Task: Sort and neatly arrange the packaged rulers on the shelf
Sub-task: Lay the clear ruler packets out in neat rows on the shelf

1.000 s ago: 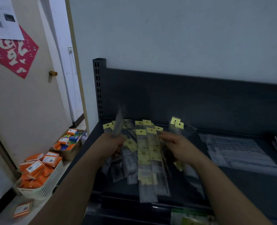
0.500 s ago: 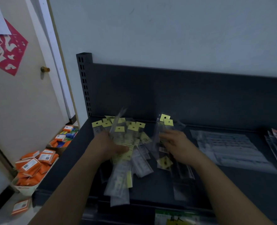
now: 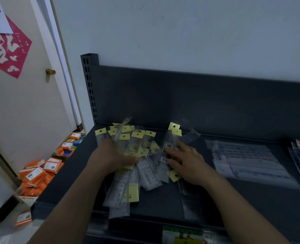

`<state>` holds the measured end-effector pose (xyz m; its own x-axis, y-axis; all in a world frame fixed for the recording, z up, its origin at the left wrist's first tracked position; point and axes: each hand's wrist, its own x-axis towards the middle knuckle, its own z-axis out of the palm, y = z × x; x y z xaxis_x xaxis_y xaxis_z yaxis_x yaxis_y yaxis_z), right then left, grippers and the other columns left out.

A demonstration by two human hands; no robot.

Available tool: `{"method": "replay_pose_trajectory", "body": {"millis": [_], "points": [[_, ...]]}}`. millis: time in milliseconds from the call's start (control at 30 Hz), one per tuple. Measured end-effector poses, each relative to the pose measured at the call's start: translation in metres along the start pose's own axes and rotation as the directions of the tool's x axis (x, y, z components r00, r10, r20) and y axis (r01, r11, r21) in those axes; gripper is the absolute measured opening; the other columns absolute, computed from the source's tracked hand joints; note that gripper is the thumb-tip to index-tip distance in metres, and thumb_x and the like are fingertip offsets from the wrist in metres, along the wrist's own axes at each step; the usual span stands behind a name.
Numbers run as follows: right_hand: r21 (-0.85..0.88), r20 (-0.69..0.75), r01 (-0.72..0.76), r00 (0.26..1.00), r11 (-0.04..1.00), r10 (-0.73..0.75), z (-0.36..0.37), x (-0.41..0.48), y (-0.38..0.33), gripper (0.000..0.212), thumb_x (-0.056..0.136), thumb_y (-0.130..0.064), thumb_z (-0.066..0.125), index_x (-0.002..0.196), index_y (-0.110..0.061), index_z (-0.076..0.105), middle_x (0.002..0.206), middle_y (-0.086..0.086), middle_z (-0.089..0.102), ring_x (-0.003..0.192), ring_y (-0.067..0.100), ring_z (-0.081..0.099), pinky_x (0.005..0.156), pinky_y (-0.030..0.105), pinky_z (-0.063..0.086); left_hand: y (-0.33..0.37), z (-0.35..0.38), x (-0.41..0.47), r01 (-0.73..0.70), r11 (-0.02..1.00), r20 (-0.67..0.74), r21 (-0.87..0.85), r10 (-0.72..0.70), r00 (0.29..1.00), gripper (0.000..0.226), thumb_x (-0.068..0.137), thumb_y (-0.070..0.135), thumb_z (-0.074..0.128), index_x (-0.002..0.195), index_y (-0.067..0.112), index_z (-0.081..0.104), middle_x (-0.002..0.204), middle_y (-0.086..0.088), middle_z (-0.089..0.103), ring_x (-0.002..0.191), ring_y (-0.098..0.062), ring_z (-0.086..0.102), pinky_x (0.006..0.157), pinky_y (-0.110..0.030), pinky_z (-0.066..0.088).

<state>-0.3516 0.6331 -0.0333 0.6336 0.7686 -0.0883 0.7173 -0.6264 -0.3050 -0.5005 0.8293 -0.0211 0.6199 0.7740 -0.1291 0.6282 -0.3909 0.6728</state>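
Left of your left hand (image 3: 114, 157), down off the shelf (image 3: 233, 199), a white basket (image 3: 27, 199) holds orange boxes (image 3: 38, 173). Behind it, a carton (image 3: 60, 157) holds orange and blue ones. Your left hand is clenched round a fanned bunch of rulers (image 3: 128, 189). Your right hand (image 3: 188, 161) is flat, fingers straight, resting on loose packs just right of that bunch. The rulers are in clear sleeves with yellow hang tabs, heaped crisscross on the shelf under and beyond both hands. Clear sheets (image 3: 242, 159) lie right of your right hand.

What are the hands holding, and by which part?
The left hand grips a bunch of ruler packets around their middle. The right hand only rests on loose packets, holding none.
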Motion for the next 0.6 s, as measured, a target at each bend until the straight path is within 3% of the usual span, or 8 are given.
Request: {"method": "replay_pose_trajectory", "body": {"millis": [67,133,167,267,333,400,500,600], "points": [[0.048,-0.091,0.025,0.996,0.999,-0.021,-0.002,0.000,0.003,0.032,0.099,-0.037,0.039,0.119,-0.026,0.061,0.133,0.007,0.047,0.127,0.030,0.041,0.103,0.039,0.037,-0.001,-0.001,0.002,0.004,1.000,0.003,-0.020,-0.004,1.000,0.082,0.055,0.053,0.087,0.116,0.015,0.046,0.108,0.000,0.053,0.094,-0.021,0.054,0.078,-0.035,0.048],[0.081,-0.211,0.048,0.977,0.996,-0.030,-0.003,0.002,0.007,0.033,0.097,-0.028,0.043,0.082,-0.009,0.065,0.098,0.006,0.056,0.094,0.026,0.057,0.083,0.038,0.049,-0.002,-0.003,0.004,0.004,0.999,0.008,-0.050,-0.003,1.000,0.082,0.058,0.050,0.087,0.120,0.014,0.048,0.109,-0.001,0.054,0.094,-0.020,0.054,0.077,-0.034,0.047],[0.097,-0.247,0.032,0.969,0.995,-0.007,-0.004,0.004,0.009,0.035,0.096,-0.027,0.046,0.077,-0.005,0.065,0.096,0.007,0.057,0.090,0.026,0.058,0.079,0.038,0.050,-0.003,-0.003,0.004,0.001,0.999,0.008,-0.053,0.000,1.000,0.082,0.059,0.050,0.086,0.121,0.013,0.047,0.108,0.000,0.054,0.094,-0.020,0.054,0.076,-0.034,0.046],[0.177,-0.261,0.072,0.965,0.982,-0.023,-0.006,0.010,0.005,0.030,0.092,-0.035,0.056,0.110,-0.014,0.067,0.132,0.005,0.051,0.125,0.026,0.047,0.097,0.030,0.041,-0.003,-0.003,0.004,-0.002,0.998,0.002,-0.056,0.002,1.000,0.079,0.060,0.050,0.085,0.118,0.014,0.047,0.105,0.000,0.052,0.092,-0.020,0.054,0.075,-0.033,0.045],[0.164,-0.093,0.051,0.995,0.985,-0.036,-0.005,0.013,0.001,0.053,0.089,-0.047,0.057,0.139,-0.031,0.046,0.154,0.000,0.028,0.144,0.022,0.019,0.116,0.036,0.022,-0.003,-0.002,0.004,-0.010,0.997,0.000,-0.071,0.010,1.000,0.073,0.061,0.050,0.085,0.112,0.015,0.046,0.102,0.001,0.053,0.087,-0.018,0.054,0.072,-0.032,0.044],[0.045,-0.007,0.045,0.999,0.998,-0.045,-0.004,0.014,0.001,0.058,0.090,-0.053,0.052,0.143,-0.036,0.037,0.158,0.001,0.020,0.146,0.019,0.012,0.118,0.041,0.014,-0.005,-0.005,0.004,-0.024,0.989,-0.009,-0.143,0.023,1.000,0.062,0.066,0.047,0.083,0.107,0.014,0.049,0.097,0.002,0.055,0.079,-0.013,0.054,0.066,-0.030,0.043],[0.142,-0.043,0.039,0.999,0.989,-0.033,-0.010,0.009,0.007,0.049,0.093,-0.038,0.054,0.139,-0.021,0.047,0.152,0.008,0.031,0.141,0.020,0.025,0.114,0.031,0.022,-0.010,-0.010,0.008,-0.036,0.945,-0.011,-0.326,0.035,0.999,0.050,0.072,0.044,0.080,0.100,0.007,0.060,0.084,-0.005,0.064,0.067,-0.016,0.058,0.056,-0.028,0.045],[0.188,-0.095,0.054,0.995,0.981,-0.036,-0.015,0.002,0.017,0.025,0.094,-0.010,0.052,0.115,-0.003,0.064,0.141,0.010,0.042,0.119,0.021,0.047,0.082,0.012,0.035,-0.008,-0.015,0.008,-0.042,0.890,-0.002,-0.454,0.046,0.999,0.049,0.072,0.042,0.080,0.104,0.008,0.064,0.069,-0.002,0.059,0.056,-0.015,0.054,0.053,-0.028,0.044]]}}
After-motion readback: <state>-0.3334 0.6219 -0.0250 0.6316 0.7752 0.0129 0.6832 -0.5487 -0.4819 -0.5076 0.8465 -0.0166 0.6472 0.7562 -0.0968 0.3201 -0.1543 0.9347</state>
